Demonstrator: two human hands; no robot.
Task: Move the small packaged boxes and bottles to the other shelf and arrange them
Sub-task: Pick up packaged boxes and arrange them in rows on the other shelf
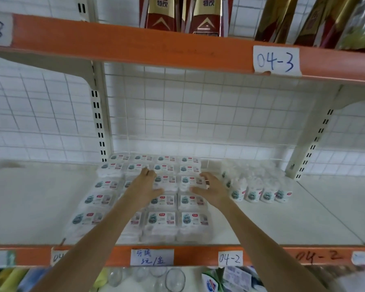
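While flanking boxes point(169, 182), both hands flat

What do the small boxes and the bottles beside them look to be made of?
Small boxes: likely clear, glossy plastic; white contents show under printed labels. Bottles: seemingly clear plastic with paper-like labels; too blurred to be sure.

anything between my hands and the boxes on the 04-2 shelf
Nothing visible. The left hand and right hand are already over the grid of small boxes, fingers spread above the middle rows. The bottles stand off to the right, clear of both hands.
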